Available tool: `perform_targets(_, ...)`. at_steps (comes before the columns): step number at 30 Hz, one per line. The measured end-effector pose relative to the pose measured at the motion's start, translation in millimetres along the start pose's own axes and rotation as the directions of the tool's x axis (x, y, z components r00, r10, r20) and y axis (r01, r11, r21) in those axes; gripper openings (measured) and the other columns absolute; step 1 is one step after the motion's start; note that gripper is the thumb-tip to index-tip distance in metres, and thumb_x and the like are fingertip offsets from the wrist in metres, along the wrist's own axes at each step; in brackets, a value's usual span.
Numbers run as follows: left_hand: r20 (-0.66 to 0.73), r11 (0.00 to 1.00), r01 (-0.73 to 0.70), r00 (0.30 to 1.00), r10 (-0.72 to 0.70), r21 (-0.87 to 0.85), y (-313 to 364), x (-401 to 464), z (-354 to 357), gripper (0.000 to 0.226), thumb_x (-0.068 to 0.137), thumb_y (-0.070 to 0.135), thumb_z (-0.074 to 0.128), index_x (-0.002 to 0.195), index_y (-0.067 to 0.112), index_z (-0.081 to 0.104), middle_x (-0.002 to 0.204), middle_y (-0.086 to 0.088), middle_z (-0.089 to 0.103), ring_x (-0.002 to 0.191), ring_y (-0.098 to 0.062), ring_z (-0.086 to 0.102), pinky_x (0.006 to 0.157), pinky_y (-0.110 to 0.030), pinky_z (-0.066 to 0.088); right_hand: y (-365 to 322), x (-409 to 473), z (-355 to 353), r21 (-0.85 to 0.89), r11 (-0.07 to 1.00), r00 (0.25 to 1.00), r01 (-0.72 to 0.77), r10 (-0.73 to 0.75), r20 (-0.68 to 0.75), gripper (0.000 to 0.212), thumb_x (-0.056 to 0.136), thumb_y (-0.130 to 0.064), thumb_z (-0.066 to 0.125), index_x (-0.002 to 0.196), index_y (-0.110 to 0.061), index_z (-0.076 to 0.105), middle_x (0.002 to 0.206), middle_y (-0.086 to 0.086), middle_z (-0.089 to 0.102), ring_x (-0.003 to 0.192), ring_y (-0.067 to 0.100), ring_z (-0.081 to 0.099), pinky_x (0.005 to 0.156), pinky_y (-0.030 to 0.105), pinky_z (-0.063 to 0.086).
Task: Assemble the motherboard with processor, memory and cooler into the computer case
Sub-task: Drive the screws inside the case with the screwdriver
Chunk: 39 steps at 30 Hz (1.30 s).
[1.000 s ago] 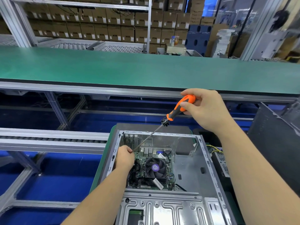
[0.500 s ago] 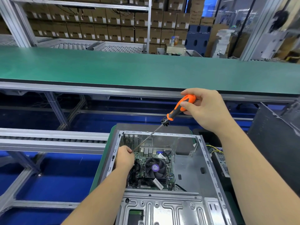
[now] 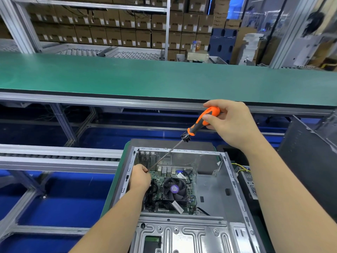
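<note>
Board (image 3: 165, 181) seated in case (image 3: 215, 194). Right hand (image 3: 231, 125) wraps driver (image 3: 202, 123) handle; left hand (image 3: 139, 179) pinches tip at corner (screw hidden). Keep shaft square, press while turning.

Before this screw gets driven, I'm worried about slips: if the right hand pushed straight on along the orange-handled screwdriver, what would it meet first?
Probably the left hand, whose fingers pinch the tip of the orange-handled screwdriver that the right hand grips; just beyond lies the green motherboard, though depth is unclear.
</note>
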State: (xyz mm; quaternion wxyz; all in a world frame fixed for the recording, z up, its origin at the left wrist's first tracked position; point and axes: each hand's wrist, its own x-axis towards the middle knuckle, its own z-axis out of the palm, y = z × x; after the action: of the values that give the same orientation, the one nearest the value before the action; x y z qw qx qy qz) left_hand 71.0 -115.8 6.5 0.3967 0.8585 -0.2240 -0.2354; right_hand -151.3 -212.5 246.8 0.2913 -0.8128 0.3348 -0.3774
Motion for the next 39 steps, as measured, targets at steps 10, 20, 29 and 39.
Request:
perform_targets(10,-0.001,1.0,0.011,1.0,-0.011,-0.003,-0.3,0.7,0.0,0.009,0.092,0.001,0.058,0.097,0.007,0.061,0.078,-0.006,0.061,0.056,-0.012,0.054,0.045,-0.021,0.034,-0.5,-0.3,0.5,0.001,1.0,1.0,-0.005,0.005,0.015,0.025,0.09,-0.011,0.074,0.112,-0.022,0.071,0.086,-0.002,0.07,0.078,0.017,0.075,0.08,0.04,0.062)
perform_targets(20,-0.004,1.0,-0.026,1.0,0.026,0.017,0.1,-0.3,0.3,0.007,0.092,0.002,0.058,0.094,0.007,0.062,0.08,-0.008,0.063,0.06,-0.013,0.054,0.05,-0.022,0.039,-0.9,-1.6,3.1,-0.023,1.0,0.999,0.015,-0.014,0.029,0.024,0.089,-0.013,0.075,0.112,-0.021,0.071,0.09,0.001,0.07,0.083,0.023,0.073,0.083,0.043,0.061)
perform_targets(29,-0.007,1.0,-0.006,1.0,0.006,0.01,-0.1,0.6,-0.1,0.007,0.093,0.002,0.057,0.096,0.008,0.059,0.076,-0.006,0.059,0.059,-0.014,0.052,0.047,-0.022,0.035,-5.6,-0.9,-0.3,0.03,0.999,1.0,0.012,-0.012,-0.008,0.025,0.089,-0.009,0.074,0.109,-0.022,0.07,0.084,-0.003,0.071,0.074,0.015,0.075,0.078,0.039,0.063)
perform_targets(39,-0.011,1.0,-0.007,1.0,0.007,0.01,0.3,-0.9,-0.7,0.005,0.093,0.003,0.058,0.096,0.007,0.06,0.077,-0.005,0.059,0.059,-0.012,0.052,0.045,-0.021,0.034,-3.5,-2.7,0.2,0.028,1.0,1.0,0.004,-0.004,-0.008,0.026,0.089,-0.01,0.075,0.109,-0.026,0.069,0.085,-0.004,0.07,0.075,0.013,0.075,0.078,0.038,0.063)
